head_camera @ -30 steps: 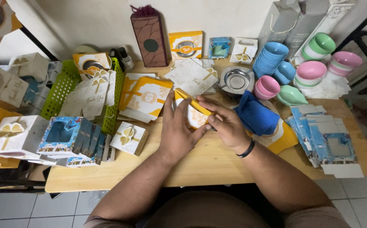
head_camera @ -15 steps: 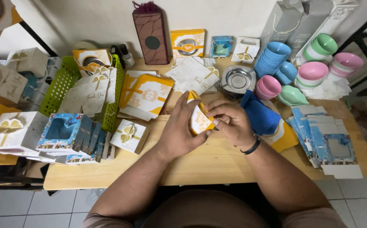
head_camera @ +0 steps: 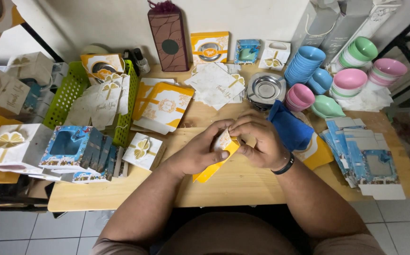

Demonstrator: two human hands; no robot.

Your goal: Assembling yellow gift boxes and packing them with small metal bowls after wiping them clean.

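Both my hands hold a small yellow-and-white cardboard box [head_camera: 216,160] just above the wooden table [head_camera: 242,186], near its front middle. My left hand [head_camera: 198,153] grips the box from the left, thumb pressed on its white patterned face. My right hand [head_camera: 257,141], with a black band on the wrist, closes over the box's top right corner. The box is tilted, its yellow lower edge pointing down to the left. Fingers hide most of its top.
A green basket [head_camera: 68,97] with flat white cartons stands at left, folded blue and white boxes [head_camera: 65,148] before it. Stacked blue, pink and green bowls [head_camera: 304,66] stand at back right, a steel dish [head_camera: 265,87] beside them. Flat blue cartons [head_camera: 367,158] lie at right, a blue cloth [head_camera: 287,127] by my right hand.
The box has tilted and come lower toward the table's front. My right hand has closed further over its top; my left thumb now presses its face.
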